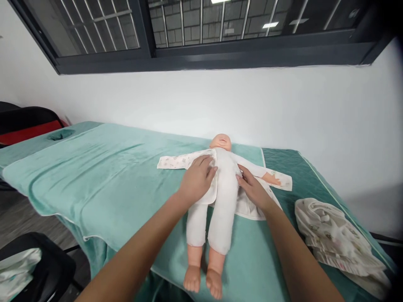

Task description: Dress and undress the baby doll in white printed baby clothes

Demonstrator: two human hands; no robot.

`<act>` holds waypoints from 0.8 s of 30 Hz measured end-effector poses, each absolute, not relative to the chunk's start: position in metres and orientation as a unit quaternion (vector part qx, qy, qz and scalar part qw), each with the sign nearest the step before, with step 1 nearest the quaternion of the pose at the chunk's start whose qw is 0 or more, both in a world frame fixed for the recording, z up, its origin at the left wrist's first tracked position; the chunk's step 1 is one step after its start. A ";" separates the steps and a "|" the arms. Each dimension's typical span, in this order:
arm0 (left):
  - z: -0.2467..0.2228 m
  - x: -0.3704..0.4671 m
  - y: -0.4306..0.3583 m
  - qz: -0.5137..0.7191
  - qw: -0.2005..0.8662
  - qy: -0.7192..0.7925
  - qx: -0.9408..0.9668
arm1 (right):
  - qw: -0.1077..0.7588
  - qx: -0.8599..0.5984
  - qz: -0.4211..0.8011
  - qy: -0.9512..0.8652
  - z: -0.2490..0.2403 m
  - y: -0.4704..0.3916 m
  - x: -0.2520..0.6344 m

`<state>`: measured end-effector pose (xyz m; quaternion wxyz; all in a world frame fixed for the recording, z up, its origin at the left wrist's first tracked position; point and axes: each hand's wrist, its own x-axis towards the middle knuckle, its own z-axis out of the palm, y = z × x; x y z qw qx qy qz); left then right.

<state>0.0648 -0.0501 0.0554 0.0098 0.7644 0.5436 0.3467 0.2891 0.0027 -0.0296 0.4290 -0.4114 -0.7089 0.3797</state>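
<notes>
A baby doll (223, 201) lies on its back, feet toward me, its body and legs in white cloth. Its arms are in the sleeves of a white patterned baby shirt (250, 205), whose front is open. One shirt panel lies over the doll's chest, and the other is spread out on the right. My left hand (197, 178) rests on the chest panel, fingers stretched and thumb apart. Against the other side of the torso, my right hand (252, 186) has thumb and forefinger closed on a bit of the shirt; its other fingers are partly hidden.
A green sheet (110, 167) covers the bed, with a darker quilted cover (283, 163) at right. Folded patterned clothes (333, 239) lie near the right edge. A black chair (47, 264) holding a white-green package (19, 268) stands lower left. A wall and window are behind.
</notes>
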 end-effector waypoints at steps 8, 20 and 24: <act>0.079 0.092 0.003 0.242 0.015 0.553 0.797 | 0.423 -0.411 0.363 -0.721 -0.021 -0.004 0.277; 0.070 0.215 0.059 -0.058 -0.012 0.415 0.908 | 0.406 -0.399 0.305 -0.764 -0.025 -0.003 0.270; 0.068 0.224 0.075 -0.119 0.000 0.402 0.908 | 0.390 -0.402 0.318 -0.765 -0.015 -0.005 0.279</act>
